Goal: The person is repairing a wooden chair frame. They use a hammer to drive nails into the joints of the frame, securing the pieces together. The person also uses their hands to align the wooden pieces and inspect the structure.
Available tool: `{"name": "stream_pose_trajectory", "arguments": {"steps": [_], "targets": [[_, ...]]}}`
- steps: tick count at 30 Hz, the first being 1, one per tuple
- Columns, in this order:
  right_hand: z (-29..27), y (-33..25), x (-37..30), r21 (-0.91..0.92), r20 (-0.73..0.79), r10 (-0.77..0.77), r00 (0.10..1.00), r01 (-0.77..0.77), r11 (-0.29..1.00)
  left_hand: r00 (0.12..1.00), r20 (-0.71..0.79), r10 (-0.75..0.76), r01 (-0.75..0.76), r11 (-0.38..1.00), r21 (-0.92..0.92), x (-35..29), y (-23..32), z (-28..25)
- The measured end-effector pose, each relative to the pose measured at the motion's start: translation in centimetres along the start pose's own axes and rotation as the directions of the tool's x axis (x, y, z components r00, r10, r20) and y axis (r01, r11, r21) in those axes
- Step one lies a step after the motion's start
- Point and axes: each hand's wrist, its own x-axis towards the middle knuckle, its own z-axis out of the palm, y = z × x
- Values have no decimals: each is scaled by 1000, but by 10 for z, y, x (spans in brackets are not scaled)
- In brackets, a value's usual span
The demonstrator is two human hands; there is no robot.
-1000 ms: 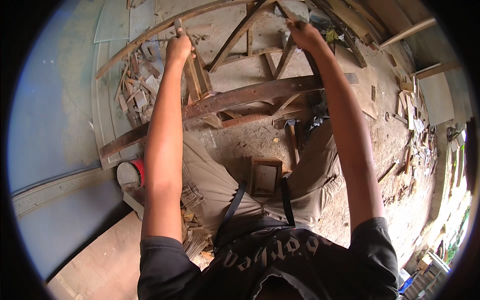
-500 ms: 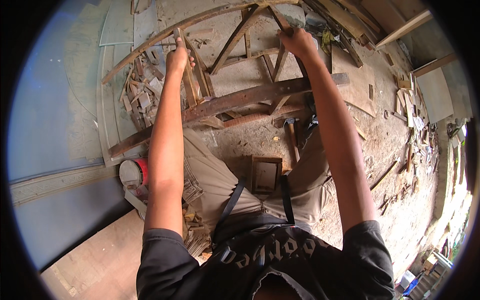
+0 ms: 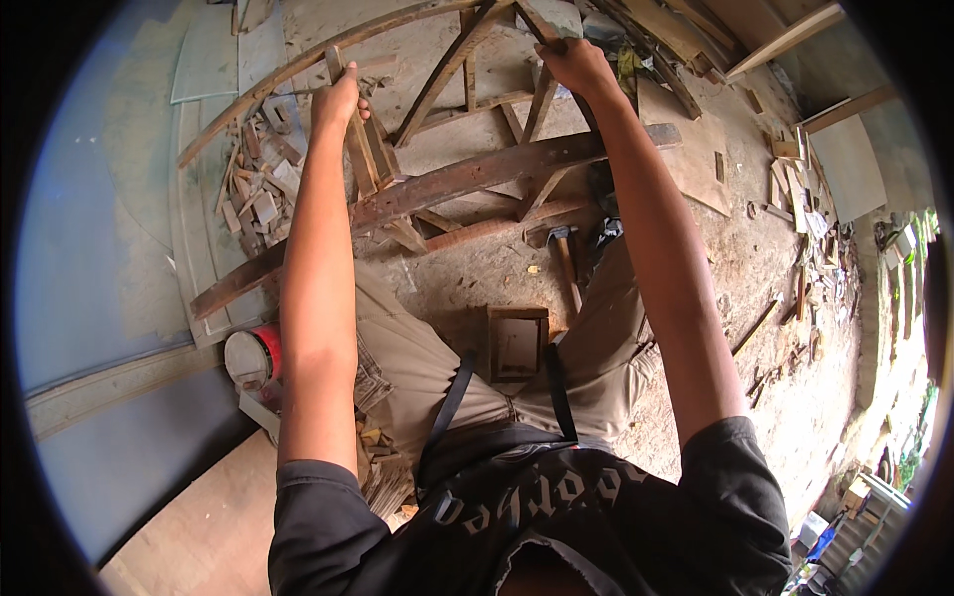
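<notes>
A wooden frame of long dark beams (image 3: 467, 185) joined by slanting braces stands before me, over the floor. My left hand (image 3: 338, 99) is closed around an upright wooden brace (image 3: 360, 154) on the frame's left side, with the thumb along the wood. On the right side, my right hand (image 3: 578, 70) grips a slanting brace (image 3: 534, 22) near the top of the frame; its fingertips are partly hidden. Both arms reach out straight over the nearer beam. A hammer (image 3: 567, 266) is beyond my right thigh, below that beam.
Between my legs sits a small wooden box (image 3: 519, 310). Wood offcuts (image 3: 260, 204) are heaped at the left, and a red can with a pale lid (image 3: 266, 348) stands by my left leg. Boards (image 3: 686, 89) lie at the far right; scraps litter the right-hand floor.
The whole view has shifted slightly, so the frame and both arms appear a little further left. Each hand keeps its hold on the same brace.
</notes>
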Motion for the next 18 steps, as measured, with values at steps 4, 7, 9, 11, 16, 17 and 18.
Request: {"name": "stream_pose_trajectory", "arguments": {"steps": [4,7,9,11,16,17,18], "targets": [[6,-13,-18,42,33,-15,999,14,999,1000,-20,-23,23,1000,-10,-11,-16,-10],[11,-8,-20,35,-15,-62,998,63,997,999,2,-39,39,998,-54,-23,-19,-14],[21,4,-10,15,-41,-89,995,90,996,999,9,-48,48,999,1,-17,-15,-14],[20,14,13,-8,-49,-115,992,115,993,999,36,-25,23,999,43,-10,-3,-9],[19,32,22,-14,-19,-75,997,74,997,997,77,15,-20,998,65,-6,3,3],[20,15,8,29,-9,-77,997,77,997,998,68,14,-16,999,42,-9,-2,-5],[17,-1,-8,62,1,-74,997,73,995,998,55,-18,18,1000,7,-9,-10,-12]]}}
